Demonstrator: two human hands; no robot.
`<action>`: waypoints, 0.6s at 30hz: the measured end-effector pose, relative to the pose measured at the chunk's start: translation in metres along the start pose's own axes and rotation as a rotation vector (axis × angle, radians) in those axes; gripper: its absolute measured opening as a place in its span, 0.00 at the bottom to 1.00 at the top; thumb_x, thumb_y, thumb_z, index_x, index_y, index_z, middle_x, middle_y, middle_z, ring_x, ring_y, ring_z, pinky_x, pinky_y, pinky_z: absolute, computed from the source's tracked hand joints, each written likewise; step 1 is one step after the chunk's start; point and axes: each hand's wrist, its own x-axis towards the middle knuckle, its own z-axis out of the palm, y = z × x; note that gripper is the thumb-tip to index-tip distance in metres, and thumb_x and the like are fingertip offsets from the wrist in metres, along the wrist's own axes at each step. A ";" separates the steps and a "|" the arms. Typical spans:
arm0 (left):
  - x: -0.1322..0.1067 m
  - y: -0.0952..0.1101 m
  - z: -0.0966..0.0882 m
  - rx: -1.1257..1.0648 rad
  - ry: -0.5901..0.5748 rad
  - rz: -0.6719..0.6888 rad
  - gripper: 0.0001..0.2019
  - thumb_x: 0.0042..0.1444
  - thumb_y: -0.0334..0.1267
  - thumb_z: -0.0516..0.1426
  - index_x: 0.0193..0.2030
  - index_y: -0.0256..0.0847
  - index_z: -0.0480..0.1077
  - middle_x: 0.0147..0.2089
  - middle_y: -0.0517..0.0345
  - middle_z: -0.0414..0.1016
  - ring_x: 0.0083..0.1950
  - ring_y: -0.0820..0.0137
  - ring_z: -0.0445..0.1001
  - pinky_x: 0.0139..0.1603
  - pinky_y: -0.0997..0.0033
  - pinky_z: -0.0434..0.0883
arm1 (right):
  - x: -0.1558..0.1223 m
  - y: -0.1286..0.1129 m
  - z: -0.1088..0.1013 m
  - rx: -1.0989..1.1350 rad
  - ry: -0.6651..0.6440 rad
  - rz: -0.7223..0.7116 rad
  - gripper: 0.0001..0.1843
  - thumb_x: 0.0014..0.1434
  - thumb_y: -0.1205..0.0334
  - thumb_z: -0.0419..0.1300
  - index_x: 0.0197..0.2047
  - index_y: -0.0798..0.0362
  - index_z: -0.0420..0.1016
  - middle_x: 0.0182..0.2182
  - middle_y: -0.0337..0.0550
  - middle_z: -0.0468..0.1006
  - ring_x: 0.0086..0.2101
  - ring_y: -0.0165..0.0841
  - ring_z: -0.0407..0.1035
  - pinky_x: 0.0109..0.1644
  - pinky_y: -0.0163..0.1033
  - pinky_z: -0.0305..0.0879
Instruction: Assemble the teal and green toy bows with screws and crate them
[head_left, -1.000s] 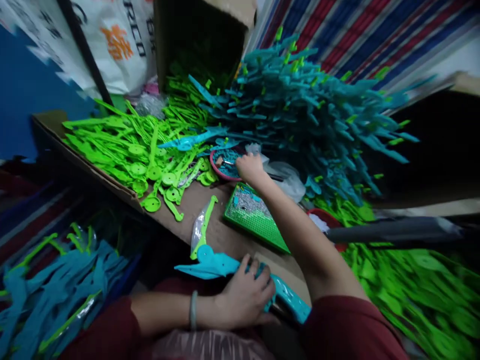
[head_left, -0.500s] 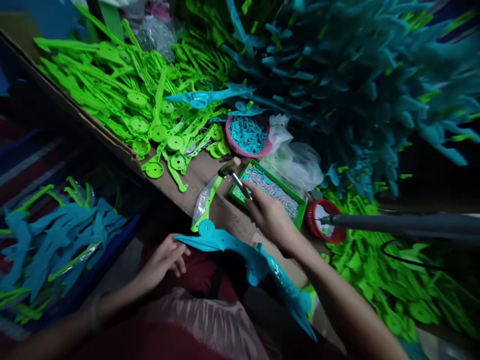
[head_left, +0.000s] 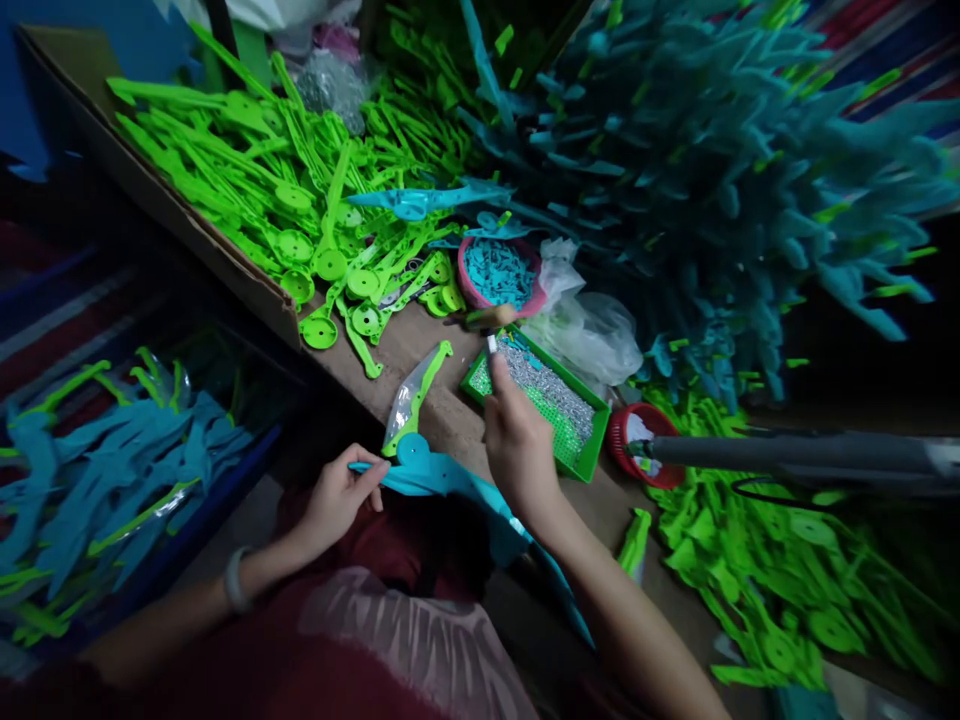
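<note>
My left hand pinches the pointed left tip of a turquoise plastic piece between thumb and fingers. From the round disc on that piece, a lime-green plastic arm rises toward the upper right, with a clear blade-like sheet along its left side. Closed around the handle of a hammer, my right hand holds it raised, the head just below a pink basket. My right hand and forearm hide part of the turquoise piece.
A green tray of small silvery parts lies beside my right hand. Behind it are the pink basket and a clear plastic bag. A red basket, a dark pole and heaped green parts surround the work surface.
The hammer has moved up and right, away from the green arm's upper end, and my right hand has turned more upright. My left fingers have closed on the turquoise tip.
</note>
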 end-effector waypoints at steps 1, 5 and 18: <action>0.001 -0.001 0.000 0.005 0.003 -0.001 0.18 0.57 0.54 0.59 0.33 0.40 0.66 0.17 0.65 0.70 0.20 0.73 0.70 0.28 0.74 0.66 | -0.002 0.002 0.005 0.015 -0.049 0.016 0.29 0.66 0.66 0.45 0.69 0.59 0.59 0.44 0.58 0.80 0.39 0.40 0.75 0.46 0.45 0.72; 0.002 -0.003 0.000 0.003 -0.006 -0.020 0.17 0.59 0.53 0.57 0.33 0.40 0.65 0.18 0.67 0.69 0.17 0.75 0.68 0.24 0.76 0.63 | -0.019 0.001 0.007 0.109 -0.072 0.010 0.28 0.66 0.65 0.47 0.68 0.56 0.61 0.42 0.53 0.81 0.38 0.38 0.76 0.45 0.44 0.73; 0.008 0.000 0.002 -0.064 -0.020 -0.083 0.20 0.55 0.56 0.60 0.34 0.41 0.64 0.16 0.70 0.66 0.19 0.76 0.65 0.26 0.76 0.61 | -0.119 -0.005 -0.011 0.023 -0.169 -0.078 0.30 0.67 0.70 0.46 0.71 0.46 0.56 0.35 0.46 0.77 0.30 0.34 0.74 0.34 0.37 0.72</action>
